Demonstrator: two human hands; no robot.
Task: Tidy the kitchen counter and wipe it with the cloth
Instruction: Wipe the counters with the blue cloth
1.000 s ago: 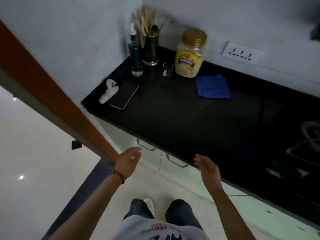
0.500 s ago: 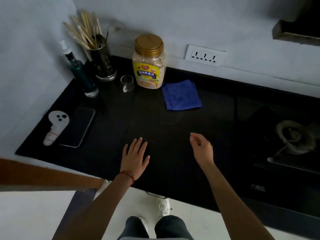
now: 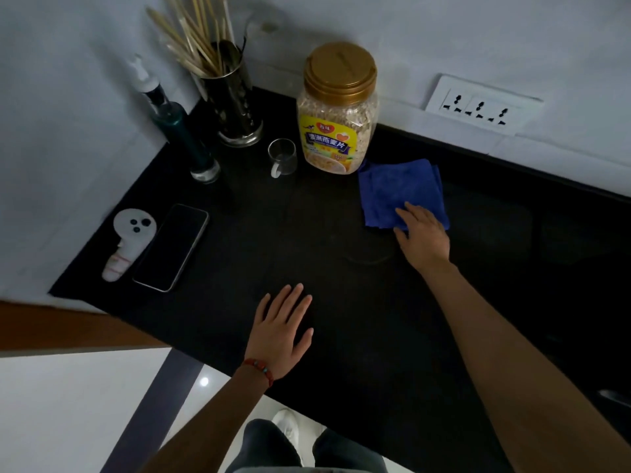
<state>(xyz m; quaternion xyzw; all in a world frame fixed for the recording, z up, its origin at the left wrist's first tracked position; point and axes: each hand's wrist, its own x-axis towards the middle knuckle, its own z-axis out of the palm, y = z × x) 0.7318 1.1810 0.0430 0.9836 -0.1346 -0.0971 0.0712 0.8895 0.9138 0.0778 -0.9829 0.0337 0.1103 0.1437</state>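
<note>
Black glossy counter (image 3: 341, 302), dim corner. Folded blue microfibre cloth (image 3: 399, 189) lies beside gold-lidded oat jar (image 3: 338, 110); my right hand (image 3: 423, 237) lands on its near edge, fingers loose, not yet gripping. Left hand (image 3: 281, 331) flat, splayed, bracing my lean.

One head-worn view looks steeply down, close over the black worktop (image 3: 307, 233), wall along the frame's top.
</note>
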